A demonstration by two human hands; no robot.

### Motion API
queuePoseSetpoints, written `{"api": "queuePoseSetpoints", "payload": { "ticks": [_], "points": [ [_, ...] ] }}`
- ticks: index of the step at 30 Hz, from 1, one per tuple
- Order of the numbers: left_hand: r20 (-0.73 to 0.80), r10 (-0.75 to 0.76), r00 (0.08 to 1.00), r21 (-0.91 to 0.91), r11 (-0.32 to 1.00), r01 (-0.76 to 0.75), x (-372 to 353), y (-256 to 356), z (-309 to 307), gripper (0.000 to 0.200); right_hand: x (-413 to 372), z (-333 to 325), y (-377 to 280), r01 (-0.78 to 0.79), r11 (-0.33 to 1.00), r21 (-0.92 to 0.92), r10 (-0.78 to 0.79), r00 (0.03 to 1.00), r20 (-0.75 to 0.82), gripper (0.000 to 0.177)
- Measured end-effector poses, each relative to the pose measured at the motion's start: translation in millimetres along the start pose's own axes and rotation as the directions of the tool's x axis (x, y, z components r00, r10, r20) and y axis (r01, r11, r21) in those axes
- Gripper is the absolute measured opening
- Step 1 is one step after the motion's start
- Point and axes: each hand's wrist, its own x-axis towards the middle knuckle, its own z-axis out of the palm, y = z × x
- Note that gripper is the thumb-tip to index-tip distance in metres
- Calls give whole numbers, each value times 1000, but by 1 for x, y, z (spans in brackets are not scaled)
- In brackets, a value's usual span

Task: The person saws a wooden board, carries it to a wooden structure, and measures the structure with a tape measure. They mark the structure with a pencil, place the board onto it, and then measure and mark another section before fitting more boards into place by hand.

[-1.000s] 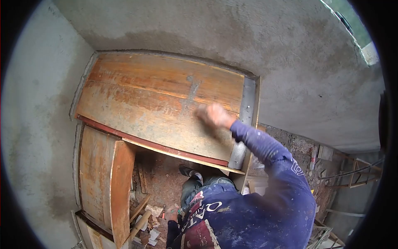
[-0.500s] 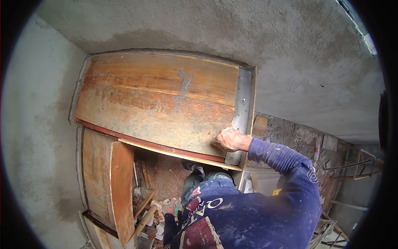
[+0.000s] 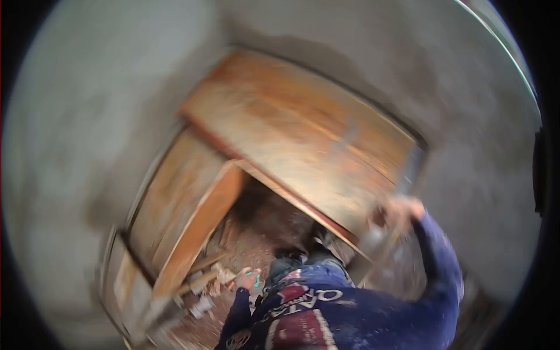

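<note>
A wide wooden panel point(image 3: 291, 128), worn and spotted with grey, spans the middle of the head view. A reddish strip point(image 3: 217, 141) runs along its near edge, and a grey strip point(image 3: 410, 168) lies at its right end. My right hand point(image 3: 399, 211) is over the panel's near right corner, smeared by motion; its fingers and any contact cannot be made out. Low down beside my body, my left hand point(image 3: 247, 279) is closed around a small green object, mostly hidden by the fingers.
Left of the opening, an orange-brown board point(image 3: 201, 227) stands on edge beside another wooden panel point(image 3: 175, 181). Wood pieces point(image 3: 204, 277) and rubble cover the floor below. Rough grey plaster walls point(image 3: 146, 64) enclose the left and back.
The whole view has rotated clockwise and blurred. My right hand, a fist at the panel's right end before, is now smeared over the corner. My left hand stays low with the green object.
</note>
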Motion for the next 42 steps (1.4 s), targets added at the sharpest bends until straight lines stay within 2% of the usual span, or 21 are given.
{"api": "queuePoseSetpoints", "payload": {
  "ticks": [1,2,3,4,5,6,7,8,9,11,13,15,18,20,22,25,28,29,32,36,42],
  "points": [
    [43,-39,998,-64,997,42,-4,-1,3,68,19,37,-40,0,989,145,-8,999,54,35],
    [149,-50,988,-77,995,62,14,-30,22,66,54,57,-12,20,995,98,-32,992,122,37],
    [25,16,1000,-143,990,-12,9,-30,31,64,68,77,-34,137,965,223,-167,979,121,41],
    [-37,80,996,-289,953,-88,16,-42,46,58,98,84,-31,290,942,167,-315,938,146,39],
    [-120,97,988,-447,883,-141,15,-38,47,49,132,98,-36,164,985,55,-167,984,57,35],
    [-196,107,975,-545,814,-199,12,-31,43,40,164,108,-51,212,957,-199,-210,977,29,30],
    [-117,52,992,-626,771,-115,-8,-9,11,33,190,125,-84,176,887,-426,-174,984,44,43],
    [-32,83,996,-758,647,-78,5,-26,27,31,219,140,-96,169,891,-421,-150,986,77,38],
    [-37,61,997,-812,581,-66,-22,-10,-10,26,249,156,-102,156,898,-411,-129,987,92,34],
    [-171,143,975,-852,475,-220,-27,-19,-12,26,301,183,-121,240,867,-436,-168,966,197,33],
    [-266,99,959,-875,392,-283,-42,-23,-21,29,336,208,-145,296,842,-452,-169,938,301,31],
    [-369,29,929,-876,323,-358,-72,-18,-30,31,362,239,-177,401,798,-450,-181,872,455,29],
    [-572,-258,779,-772,491,-404,-113,-28,-35,39,405,292,-212,497,652,-573,15,747,665,25],
    [-589,-394,705,-786,483,-386,-122,-43,-31,36,432,334,-230,591,555,-586,151,621,769,24],
    [-582,-498,643,-803,478,-356,-139,-47,-28,33,455,371,-237,805,392,-444,198,398,896,24],
    [-462,-694,553,-885,408,-227,-159,-50,-24,24,472,430,-242,862,378,-338,335,213,918,21],
    [-581,-753,309,-812,505,-293,-141,-62,6,17,470,477,-255,888,326,-325,469,147,871,22],
    [-573,-770,280,-816,505,-281,-141,-64,7,17,474,489,-255,904,314,-291,496,105,862,23],
    [-411,-860,301,-909,363,-203,-149,-58,-7,16,489,510,-263,902,334,-273,578,32,815,24],
    [-423,-886,189,-903,396,-167,-148,-51,-17,16,512,529,-267,861,395,-321,669,-30,743,25],
    [-262,-961,87,-931,227,-287,-149,-34,-6,27,512,563,-260,858,385,-340,787,-113,606,25]
  ]
}}
